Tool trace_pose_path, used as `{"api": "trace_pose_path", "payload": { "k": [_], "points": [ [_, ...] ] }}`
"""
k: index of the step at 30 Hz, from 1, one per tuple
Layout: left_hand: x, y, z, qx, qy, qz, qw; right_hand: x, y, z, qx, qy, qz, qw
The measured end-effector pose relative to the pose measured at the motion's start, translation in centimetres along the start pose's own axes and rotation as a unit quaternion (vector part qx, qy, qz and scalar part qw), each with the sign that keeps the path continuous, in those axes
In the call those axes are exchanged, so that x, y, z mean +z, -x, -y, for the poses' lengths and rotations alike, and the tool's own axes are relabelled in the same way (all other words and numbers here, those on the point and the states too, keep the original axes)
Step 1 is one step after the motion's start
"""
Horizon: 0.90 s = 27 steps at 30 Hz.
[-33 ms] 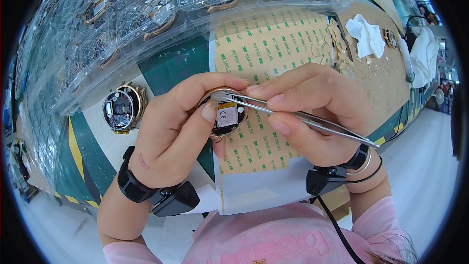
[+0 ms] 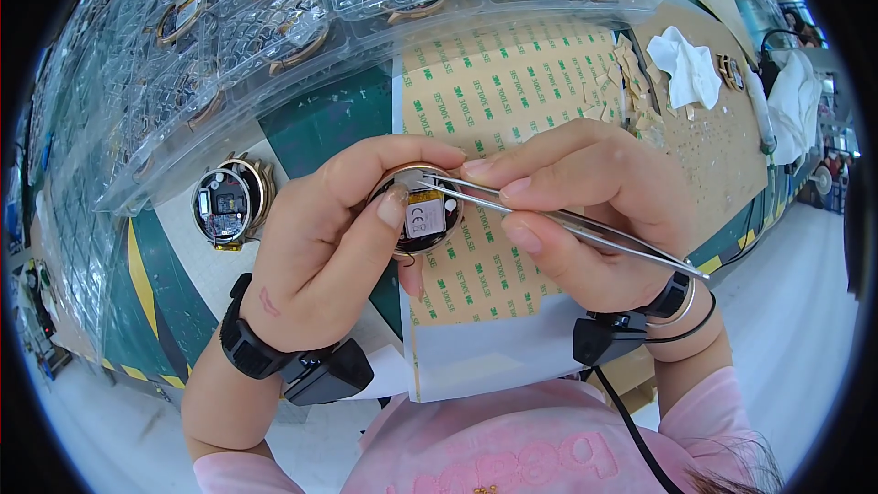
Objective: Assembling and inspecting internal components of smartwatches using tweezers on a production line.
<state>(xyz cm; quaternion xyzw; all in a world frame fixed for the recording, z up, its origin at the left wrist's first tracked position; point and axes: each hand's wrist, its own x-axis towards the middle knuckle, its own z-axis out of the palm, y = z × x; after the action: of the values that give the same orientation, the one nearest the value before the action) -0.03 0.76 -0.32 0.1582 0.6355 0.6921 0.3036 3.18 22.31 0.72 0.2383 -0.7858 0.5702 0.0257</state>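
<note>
My left hand is closed round a round watch case with its inside facing up. A silver-grey battery with a strip of amber tape lies in the case, and a thin dark wire hangs at its lower edge. Metal tweezers are pinched between the thumb and fingers of my right hand. Their tips reach into the upper part of the case, close to my left thumb. Whether the tips grip anything is too small to tell.
Left of my hands lies an opened watch, its circuit board showing. Clear plastic trays of watch parts fill the back. A tan adhesive sheet with green print lies under my hands. At right are paper scraps and a white cloth.
</note>
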Motion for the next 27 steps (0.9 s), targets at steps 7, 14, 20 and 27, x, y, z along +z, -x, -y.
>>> {"api": "trace_pose_path", "payload": {
  "k": [7, 14, 20, 27],
  "points": [
    [0.05, 0.06, 0.08, 0.003, 0.018, -0.005, 1.0, 0.2, -0.26, -0.28, -0.091, 0.093, -0.008, 0.992],
    [-0.17, 0.14, 0.24, -0.013, 0.048, -0.004, 0.999, 0.22, -0.17, 0.0, -0.088, 0.087, -0.009, 0.992],
    [-0.38, -0.09, -0.09, -0.025, 0.045, 0.008, 0.999, 0.36, -0.29, -0.48, -0.104, 0.081, -0.007, 0.991],
    [-0.34, 0.07, -0.03, -0.017, 0.029, 0.004, 0.999, 0.41, -0.29, -0.34, -0.081, 0.083, -0.011, 0.993]
  ]
}}
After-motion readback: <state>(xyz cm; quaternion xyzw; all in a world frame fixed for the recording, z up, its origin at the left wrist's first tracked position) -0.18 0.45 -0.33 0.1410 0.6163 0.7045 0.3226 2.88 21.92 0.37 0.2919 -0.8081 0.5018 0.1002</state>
